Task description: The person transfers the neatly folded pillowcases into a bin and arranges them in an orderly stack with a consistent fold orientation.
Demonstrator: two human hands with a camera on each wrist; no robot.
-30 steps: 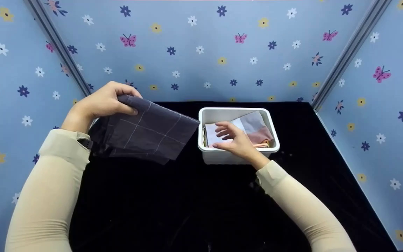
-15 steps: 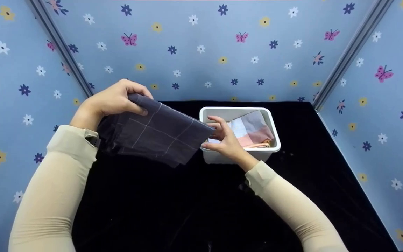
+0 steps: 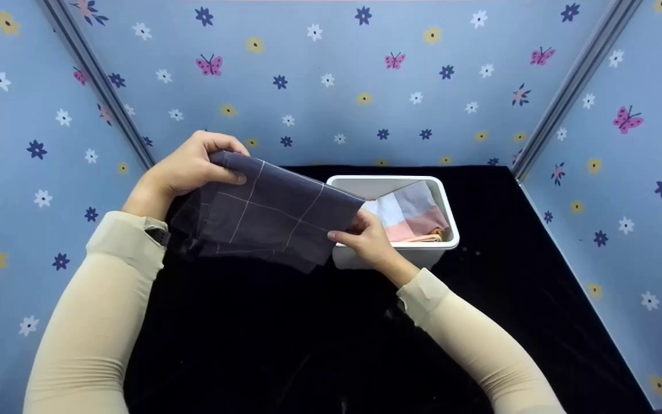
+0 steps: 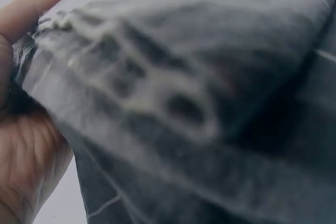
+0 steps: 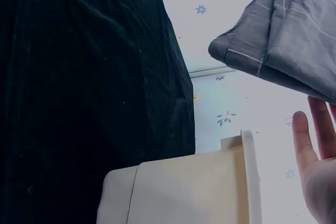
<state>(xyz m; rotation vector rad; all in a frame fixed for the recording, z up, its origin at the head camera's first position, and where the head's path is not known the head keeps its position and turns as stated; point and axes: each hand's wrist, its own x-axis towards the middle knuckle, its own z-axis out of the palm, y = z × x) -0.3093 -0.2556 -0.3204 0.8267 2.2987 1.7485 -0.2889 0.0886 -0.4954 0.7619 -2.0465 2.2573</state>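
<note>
My left hand (image 3: 184,167) grips the upper left part of a folded dark grey cloth (image 3: 273,213) with thin white grid lines, thumb on its front face. At the cloth's right corner is my right hand (image 3: 368,238), thumb in front and fingers mostly hidden behind the fabric. In the right wrist view, its straight fingers (image 5: 321,124) reach the cloth's lower edge. The left wrist view is filled by blurred grey cloth (image 4: 210,103) beside the left palm. Behind the right hand stands a white plastic bin (image 3: 450,215) holding folded cloth (image 3: 417,210) in pale blue, grey and pink.
Black velvet fabric (image 3: 285,333) covers the table. Blue walls (image 3: 308,69) printed with flowers and butterflies enclose it at the back and both sides. Metal posts (image 3: 575,89) stand in the back corners.
The dark cloth and left hand have moved right, and the cloth now overlaps the bin's left edge. My right hand has shifted left from over the bin to the cloth's corner.
</note>
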